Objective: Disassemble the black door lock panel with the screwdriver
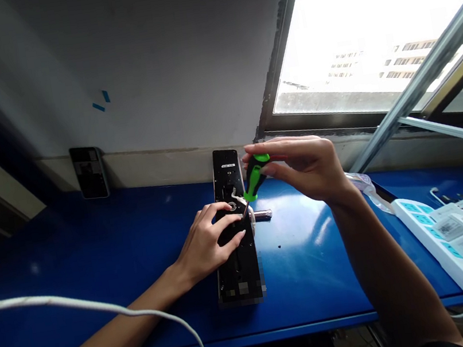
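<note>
A long black door lock panel [242,253] lies on the blue table, its inner side up. From its right edge a metal handle [263,215] sticks out, and a short white cable [238,197] runs by the middle. My left hand [210,234] rests over the panel with fingers spread, steadying against its surface. In my right hand [306,165] is a green and black screwdriver [254,179], tilted, its shaft pointing down at the panel's middle close to my left fingertips. Whether the tip sits in a screw is too small to tell.
On the blue table [316,277], a small dark bit [279,246] lies right of the panel. A white power strip [434,247] with chargers and cables stands at the right. A phone [89,172] leans on the wall. A white cord [103,305] crosses the lower left.
</note>
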`<action>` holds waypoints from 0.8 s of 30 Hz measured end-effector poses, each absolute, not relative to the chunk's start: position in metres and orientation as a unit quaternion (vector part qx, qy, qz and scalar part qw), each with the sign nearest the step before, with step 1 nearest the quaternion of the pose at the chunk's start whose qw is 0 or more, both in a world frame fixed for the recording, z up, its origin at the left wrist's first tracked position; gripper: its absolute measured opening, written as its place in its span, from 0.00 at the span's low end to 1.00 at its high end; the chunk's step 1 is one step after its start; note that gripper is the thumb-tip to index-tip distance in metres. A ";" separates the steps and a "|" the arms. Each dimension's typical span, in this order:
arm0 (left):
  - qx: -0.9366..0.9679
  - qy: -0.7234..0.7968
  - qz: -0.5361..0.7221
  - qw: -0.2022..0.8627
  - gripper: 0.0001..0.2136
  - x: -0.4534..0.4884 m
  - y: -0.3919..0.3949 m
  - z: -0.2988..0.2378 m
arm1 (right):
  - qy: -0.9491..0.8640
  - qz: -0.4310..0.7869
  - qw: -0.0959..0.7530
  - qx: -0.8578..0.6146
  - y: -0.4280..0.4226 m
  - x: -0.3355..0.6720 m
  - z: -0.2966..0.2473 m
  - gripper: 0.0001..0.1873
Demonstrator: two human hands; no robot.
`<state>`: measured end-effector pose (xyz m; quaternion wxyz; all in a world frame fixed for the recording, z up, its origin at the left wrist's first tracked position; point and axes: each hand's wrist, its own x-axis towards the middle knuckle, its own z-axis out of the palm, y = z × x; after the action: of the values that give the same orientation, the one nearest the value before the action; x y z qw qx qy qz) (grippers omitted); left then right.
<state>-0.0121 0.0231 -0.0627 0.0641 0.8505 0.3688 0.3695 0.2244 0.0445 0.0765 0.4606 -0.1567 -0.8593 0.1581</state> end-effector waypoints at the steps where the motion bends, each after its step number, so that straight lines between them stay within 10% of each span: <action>1: 0.851 0.369 0.368 0.065 0.14 -0.012 0.023 -0.063 | -0.854 0.135 0.480 -0.148 0.045 0.224 0.076 0.22; 24: 0.848 0.373 0.371 0.065 0.14 -0.011 0.021 -0.061 | -0.844 0.140 0.491 -0.164 0.046 0.219 0.074 0.20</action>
<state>-0.0111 0.0210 -0.0614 0.0653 0.8482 0.3728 0.3706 0.2190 0.0460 0.0738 0.4906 -0.1637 -0.8443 0.1400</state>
